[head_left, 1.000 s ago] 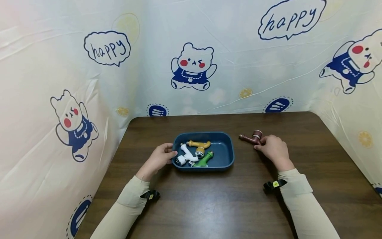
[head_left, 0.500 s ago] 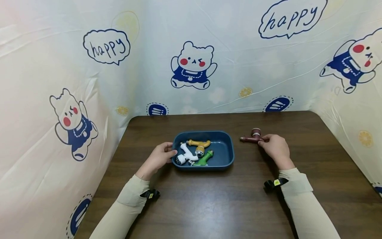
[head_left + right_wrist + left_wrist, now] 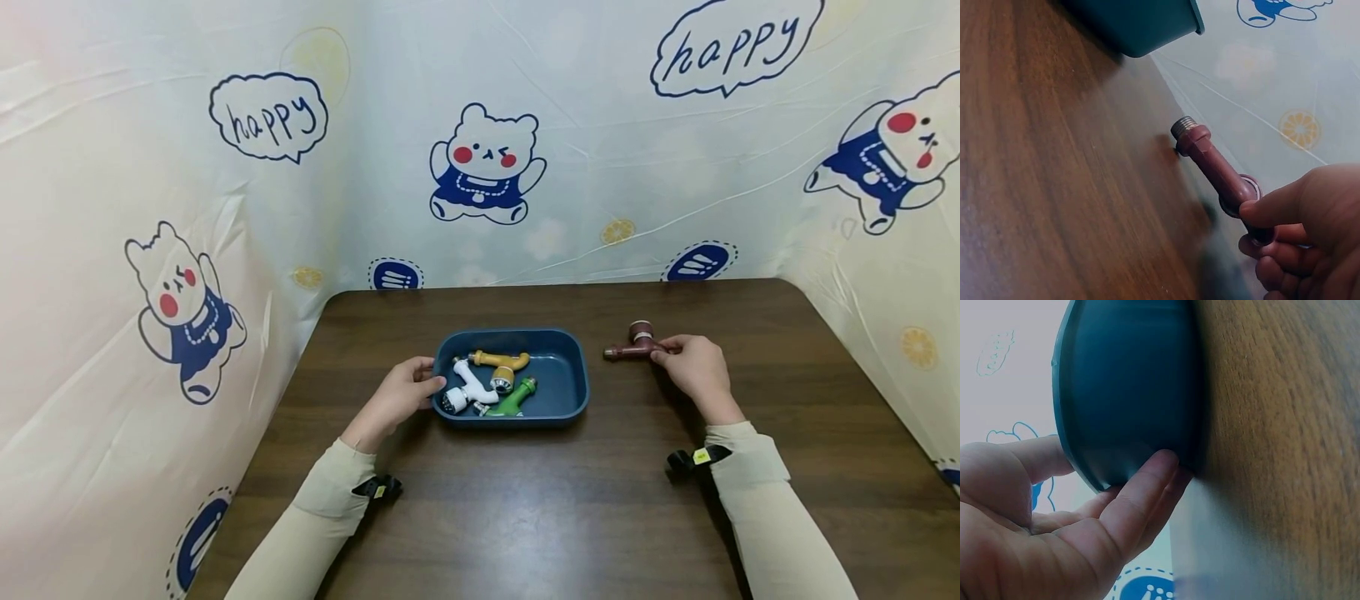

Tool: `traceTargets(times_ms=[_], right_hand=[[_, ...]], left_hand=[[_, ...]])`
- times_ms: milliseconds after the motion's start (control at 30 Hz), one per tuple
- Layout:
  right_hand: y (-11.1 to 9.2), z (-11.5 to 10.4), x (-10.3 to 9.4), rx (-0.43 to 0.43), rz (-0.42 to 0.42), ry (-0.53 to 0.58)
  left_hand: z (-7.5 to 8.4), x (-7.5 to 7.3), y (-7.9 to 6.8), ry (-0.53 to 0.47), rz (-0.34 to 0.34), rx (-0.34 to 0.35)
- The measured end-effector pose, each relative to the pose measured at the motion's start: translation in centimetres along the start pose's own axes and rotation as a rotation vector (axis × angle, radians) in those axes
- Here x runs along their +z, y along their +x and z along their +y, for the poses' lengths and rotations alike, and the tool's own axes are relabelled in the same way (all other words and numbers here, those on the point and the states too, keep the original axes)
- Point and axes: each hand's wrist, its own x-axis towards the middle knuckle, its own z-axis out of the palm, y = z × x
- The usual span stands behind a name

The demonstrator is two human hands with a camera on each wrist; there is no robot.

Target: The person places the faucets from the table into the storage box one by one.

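Note:
In the head view a maroon faucet [image 3: 637, 343] lies crosswise in my right hand [image 3: 696, 373], pinched at one end between thumb and fingers. Its threaded metal end [image 3: 1183, 127] shows in the right wrist view, pointing away from the hand. My left hand [image 3: 399, 396] grips the left end of a blue plastic tray [image 3: 562, 379]; the thumb is at the rim and the fingers [image 3: 1138, 500] lie against the outer wall. Inside the tray are a yellow faucet [image 3: 498, 361], a white faucet [image 3: 468, 390] and a green faucet [image 3: 514, 402].
Both arms reach over a brown wooden table [image 3: 517, 508], whose far edge meets a printed cloth backdrop [image 3: 600, 150]. More cloth hangs along the left and right sides. A black camera strap is on each wrist.
The maroon faucet has turned from a slant to nearly level in my right hand, which has shifted slightly right. My left hand and the tray stay in place.

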Motion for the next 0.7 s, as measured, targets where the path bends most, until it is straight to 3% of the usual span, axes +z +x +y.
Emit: traceTargets(times_ms=[100, 333, 700], right_hand=[[0.1, 0.1, 0.1, -0.007, 0.015, 0.016], [0.4, 0.7, 0.4, -0.045, 0.056, 0.055], [0.4, -0.5, -0.4, -0.055, 0.08, 0.113]], left_hand=[[-0.2, 0.0, 0.2, 0.0, 0.003, -0.002], [-3.2, -0.2, 2.5, 0.002, 0.017, -0.001], [-3.1, -0.3, 2.3, -0.01, 0.014, -0.003]])
